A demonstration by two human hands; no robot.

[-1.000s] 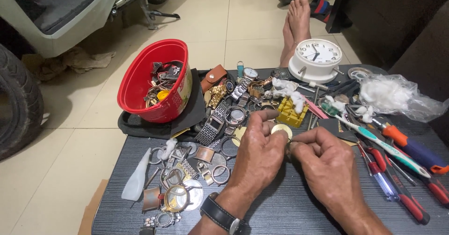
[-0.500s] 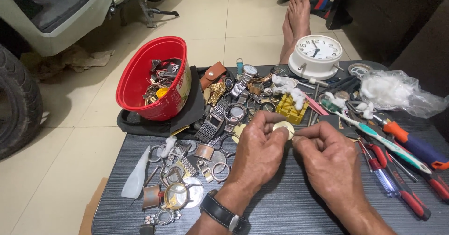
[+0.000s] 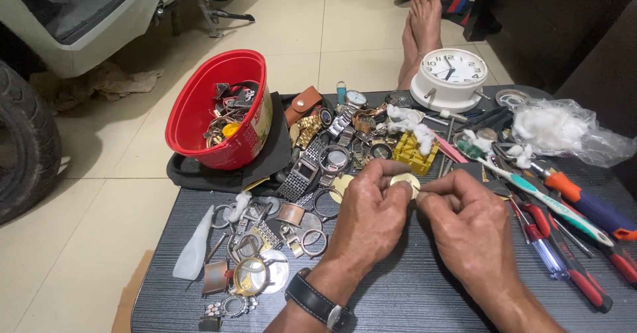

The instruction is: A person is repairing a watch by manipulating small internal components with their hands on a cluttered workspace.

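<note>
Hands unmoved, left hand [image 3: 371, 217], right hand [image 3: 464, 223], round pale disc [image 3: 406, 183]

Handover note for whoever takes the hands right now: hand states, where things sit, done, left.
Left hand: pinches a small round pale-gold watch part above the dark grey table.
Right hand: fingertips closed at the part's right edge; whether it holds a thin tool cannot be told.
Nearby: yellow plastic block just behind, red-handled screwdrivers to the right, loose watch cases and rings to the left, red plastic tub of parts at back left.
Done: part is picked up and in hand.
Left: the work on the part; it is not set down.
</note>
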